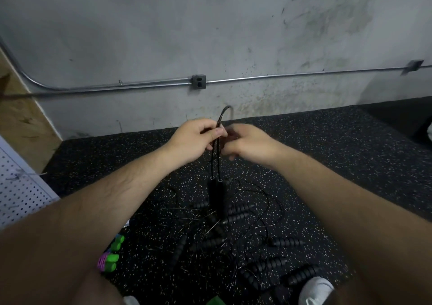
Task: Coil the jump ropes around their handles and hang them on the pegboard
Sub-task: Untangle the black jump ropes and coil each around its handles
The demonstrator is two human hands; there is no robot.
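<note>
— Where's the rope in play?

— Up in the air in front of the person. The jump rope is doubled over, two black strands side by side, with the bend poking up above the knuckles against the grey wall. Its two smooth black handles hang together below the hands, upright. I cannot tell if their ends touch the floor.

— And the hands?

— The left hand has its grip pinching both strands, thumb across the near side, fingers curled round the far side. The right hand is just beside it, fingers curled in towards the cord. It's blurred, so I cannot tell whether that grip has the rope or not.

— What's underneath?

— A tangle of other ropes on the speckled black rubber floor: thin wiry cords looping everywhere, ribbed handles in black lying at all angles. Left of the heap, green and pink handles lie apart from the black ones.

— The pegboard?

— The pegboard is at the far left edge, white and perforated, well apart from both hands.

— Anything else?

— A metal conduit runs along the wall through an outlet box. A pale grey shoe shows at the bottom right, near the ribbed handles.
</note>
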